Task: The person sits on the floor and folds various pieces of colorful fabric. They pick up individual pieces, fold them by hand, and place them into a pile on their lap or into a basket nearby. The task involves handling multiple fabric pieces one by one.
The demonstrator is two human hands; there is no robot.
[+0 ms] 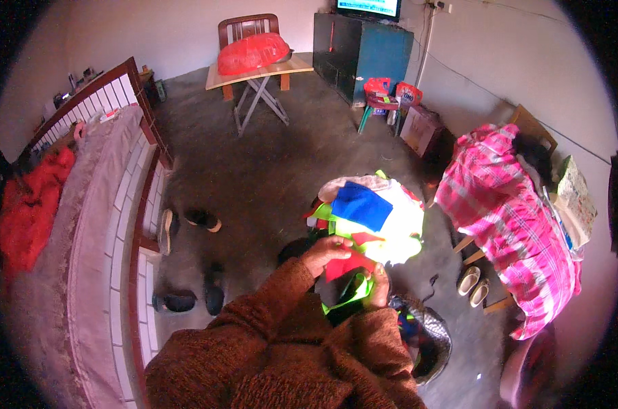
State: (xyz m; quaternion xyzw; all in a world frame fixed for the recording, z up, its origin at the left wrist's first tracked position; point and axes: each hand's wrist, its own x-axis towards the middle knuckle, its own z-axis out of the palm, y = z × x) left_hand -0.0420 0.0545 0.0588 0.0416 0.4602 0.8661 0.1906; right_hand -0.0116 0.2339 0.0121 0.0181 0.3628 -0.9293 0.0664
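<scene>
In front of my body, my left hand (326,253) pinches the left end of a red piece of cloth (348,264). My right hand (378,288) is closed at the cloth's other side, thumb up. A lime-green strip (355,294) hangs beside the right hand; whether it joins the red cloth I cannot tell. Just beyond the hands is a heap of fabric pieces (406,217), white and lime where bright light falls on it. On top of the heap lies a flat blue cloth piece (362,206).
A patterned black bag (433,334) with colourful things inside stands by my right arm. Pink plaid cloth (503,211) covers furniture at right, with pale shoes (469,281) beside it. A bed (101,225) runs along the left, near dark shoes (176,301). A folding table (295,66) bears a red basin (253,53).
</scene>
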